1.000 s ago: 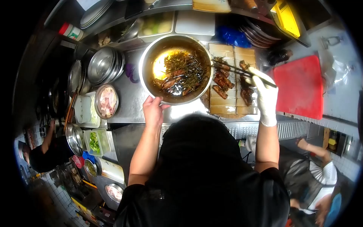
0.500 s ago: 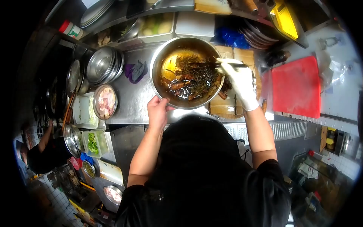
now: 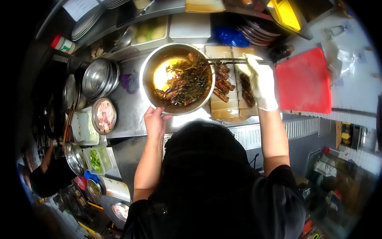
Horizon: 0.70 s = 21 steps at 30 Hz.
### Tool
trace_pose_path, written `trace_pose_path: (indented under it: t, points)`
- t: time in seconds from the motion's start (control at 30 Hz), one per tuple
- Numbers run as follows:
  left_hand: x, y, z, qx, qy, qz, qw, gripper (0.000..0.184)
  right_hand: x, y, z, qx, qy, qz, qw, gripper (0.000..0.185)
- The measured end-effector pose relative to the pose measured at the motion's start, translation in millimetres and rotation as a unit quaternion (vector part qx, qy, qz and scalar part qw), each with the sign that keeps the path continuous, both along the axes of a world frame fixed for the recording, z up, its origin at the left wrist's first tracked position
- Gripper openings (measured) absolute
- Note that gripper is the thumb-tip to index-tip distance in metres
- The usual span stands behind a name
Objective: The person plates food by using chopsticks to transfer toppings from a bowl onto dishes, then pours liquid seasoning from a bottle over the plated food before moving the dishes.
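My bare left hand [image 3: 155,121] grips the near rim of a large metal bowl [image 3: 142,79]. Inside, a tangle of dark herb sprigs [image 3: 195,81] and browned meat pieces lies in shiny amber liquid. A white glove covers my right hand [image 3: 258,81], which is closed around long dark chopsticks [image 3: 229,61]. Their tips reach over the bowl's right rim, at a browned meat piece [image 3: 193,59]; whether they pinch it I cannot tell. Below my right hand, browned meat pieces [image 3: 223,83] and a darker piece [image 3: 247,91] rest on a tan, panelled board [image 3: 223,113].
A red cutting board [image 3: 303,81] lies at right. Stacked metal bowls [image 3: 97,79], a bowl of pale raw meat [image 3: 105,115] and a tub of greens [image 3: 95,159] are at left. A blue bag [image 3: 230,36] sits behind. Another person's arm [image 3: 47,157] shows far left.
My right hand has moved slightly right, and the chopsticks now point left across the bowl's rim. More of the meat on the board shows. The whole view has shifted a little.
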<state>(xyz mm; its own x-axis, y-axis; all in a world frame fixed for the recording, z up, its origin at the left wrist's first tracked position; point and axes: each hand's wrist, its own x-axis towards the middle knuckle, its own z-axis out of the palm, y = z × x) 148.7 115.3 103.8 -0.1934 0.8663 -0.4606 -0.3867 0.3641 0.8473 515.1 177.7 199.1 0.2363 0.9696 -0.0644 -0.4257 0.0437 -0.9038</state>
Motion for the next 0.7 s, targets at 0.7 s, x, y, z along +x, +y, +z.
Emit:
trace_pose_path:
  t: [0.7]
  points:
    - [-10,2,3,0.025,-0.010,0.034,0.999,0.020,15,-26,28,-0.040,-0.287,-0.044,0.956,0.024]
